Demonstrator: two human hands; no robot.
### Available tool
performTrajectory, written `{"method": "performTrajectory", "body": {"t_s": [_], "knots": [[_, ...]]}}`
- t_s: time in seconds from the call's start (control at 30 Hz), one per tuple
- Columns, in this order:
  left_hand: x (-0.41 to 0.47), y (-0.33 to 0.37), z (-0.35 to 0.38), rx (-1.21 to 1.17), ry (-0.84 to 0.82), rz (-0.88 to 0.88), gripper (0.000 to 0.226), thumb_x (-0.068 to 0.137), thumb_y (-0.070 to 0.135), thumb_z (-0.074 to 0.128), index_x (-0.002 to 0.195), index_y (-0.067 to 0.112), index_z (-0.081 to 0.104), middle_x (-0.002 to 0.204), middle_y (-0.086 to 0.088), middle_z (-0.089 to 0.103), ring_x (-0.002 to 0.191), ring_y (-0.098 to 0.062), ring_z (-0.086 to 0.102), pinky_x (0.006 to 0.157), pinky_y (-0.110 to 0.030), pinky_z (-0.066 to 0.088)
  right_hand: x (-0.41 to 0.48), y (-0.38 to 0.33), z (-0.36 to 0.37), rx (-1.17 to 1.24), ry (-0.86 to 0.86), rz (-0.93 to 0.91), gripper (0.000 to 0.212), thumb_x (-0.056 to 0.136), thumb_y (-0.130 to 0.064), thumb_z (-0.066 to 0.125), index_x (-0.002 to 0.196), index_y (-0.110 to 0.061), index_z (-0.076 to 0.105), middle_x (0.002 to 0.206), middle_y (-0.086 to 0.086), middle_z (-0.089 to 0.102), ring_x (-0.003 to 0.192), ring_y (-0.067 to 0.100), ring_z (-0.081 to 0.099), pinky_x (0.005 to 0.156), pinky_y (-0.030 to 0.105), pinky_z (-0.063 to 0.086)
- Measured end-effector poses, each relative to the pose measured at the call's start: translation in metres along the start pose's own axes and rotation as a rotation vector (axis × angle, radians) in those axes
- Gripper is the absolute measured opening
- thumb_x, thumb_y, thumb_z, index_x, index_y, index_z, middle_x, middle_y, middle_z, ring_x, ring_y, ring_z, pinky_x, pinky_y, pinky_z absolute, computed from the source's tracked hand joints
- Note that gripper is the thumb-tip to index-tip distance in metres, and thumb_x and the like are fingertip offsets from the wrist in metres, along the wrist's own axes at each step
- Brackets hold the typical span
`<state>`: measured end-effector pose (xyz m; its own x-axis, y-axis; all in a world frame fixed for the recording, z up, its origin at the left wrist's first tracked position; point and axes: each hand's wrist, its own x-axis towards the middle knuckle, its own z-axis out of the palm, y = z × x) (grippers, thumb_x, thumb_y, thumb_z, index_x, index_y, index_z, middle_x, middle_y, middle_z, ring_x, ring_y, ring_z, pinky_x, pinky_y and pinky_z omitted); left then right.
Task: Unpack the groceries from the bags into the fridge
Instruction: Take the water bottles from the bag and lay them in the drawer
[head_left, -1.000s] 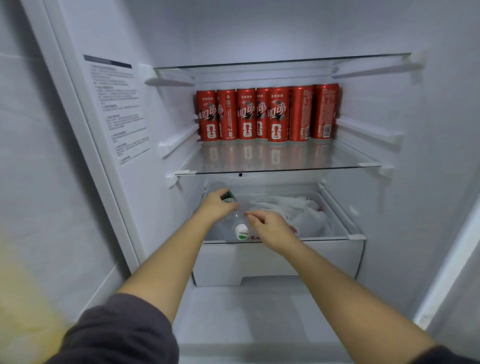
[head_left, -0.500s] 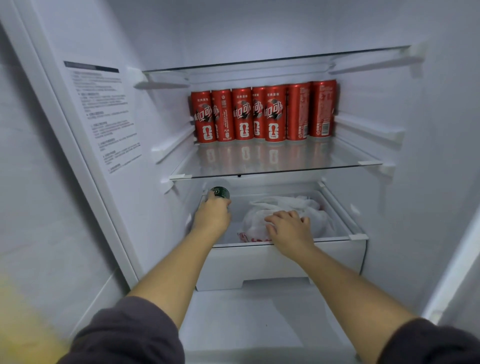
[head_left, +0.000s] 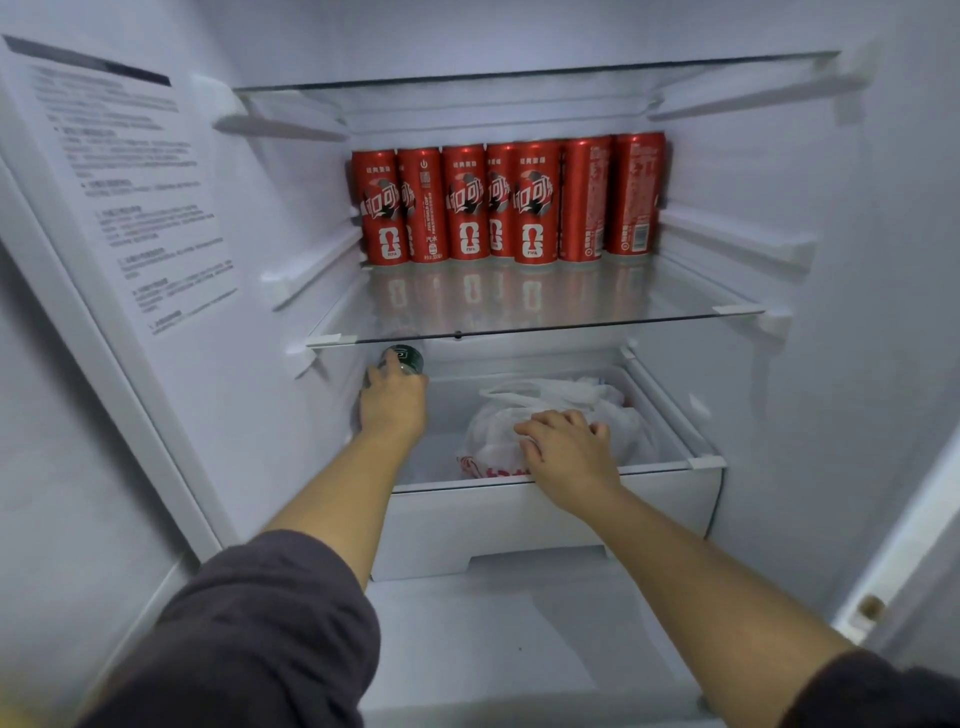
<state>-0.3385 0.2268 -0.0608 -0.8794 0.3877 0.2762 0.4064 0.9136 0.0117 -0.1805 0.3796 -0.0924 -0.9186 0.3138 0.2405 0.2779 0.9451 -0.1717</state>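
Your left hand grips the green-labelled plastic bottle at the left rear of the white plastic drawer. Your right hand clutches the white plastic bag inside, apparently holding it aside for room.

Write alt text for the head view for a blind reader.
The left hand holds a bottle at the left of the fridge drawer while the right hand rests on a white plastic bag inside it. Red cans line the glass shelf above.
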Motion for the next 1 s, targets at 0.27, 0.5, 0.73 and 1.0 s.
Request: {"method": "performTrajectory", "body": {"t_s": [0.27,0.5,0.73,1.0], "knots": [[0.006,0.004,0.010,0.105,0.042,-0.008,0.046,0.091,0.006,0.050,0.135,0.017,0.054,0.151,-0.024,0.021,0.126,-0.042,0.037,0.111,-0.044,0.029,0.000,0.001,0.002,-0.004,-0.003,0.004,0.040,0.103,-0.035,0.030,0.139,-0.037,0.047,0.148,-0.009,0.041,0.132,0.017,0.035,0.097,0.039,0.026],[0.002,0.005,0.006,0.142,0.006,-0.032,0.047,0.096,0.009,0.045,0.143,0.016,0.044,0.154,-0.029,0.016,0.138,-0.046,0.024,0.117,-0.048,0.021,0.000,0.002,0.000,-0.005,-0.023,-0.003,0.040,0.104,-0.035,0.030,0.140,-0.036,0.046,0.148,-0.008,0.041,0.132,0.018,0.034,0.097,0.039,0.026],[-0.001,0.009,0.004,0.302,-0.074,0.019,0.064,0.094,0.023,0.048,0.152,0.018,0.022,0.161,-0.016,-0.001,0.144,-0.045,0.006,0.118,-0.051,0.012,0.002,0.000,-0.002,-0.005,-0.063,0.006,0.041,0.103,-0.036,0.030,0.141,-0.036,0.045,0.149,-0.007,0.040,0.133,0.019,0.033,0.099,0.040,0.026],[-0.024,0.024,-0.010,0.227,0.001,-0.007,0.068,0.099,0.037,0.036,0.155,0.017,0.003,0.162,-0.012,-0.002,0.148,-0.034,-0.003,0.117,-0.059,0.000,-0.020,0.004,-0.017,-0.073,0.012,0.025,0.048,0.102,-0.039,0.034,0.150,-0.033,0.030,0.155,-0.001,0.033,0.139,0.023,0.029,0.105,0.043,0.025]]}}
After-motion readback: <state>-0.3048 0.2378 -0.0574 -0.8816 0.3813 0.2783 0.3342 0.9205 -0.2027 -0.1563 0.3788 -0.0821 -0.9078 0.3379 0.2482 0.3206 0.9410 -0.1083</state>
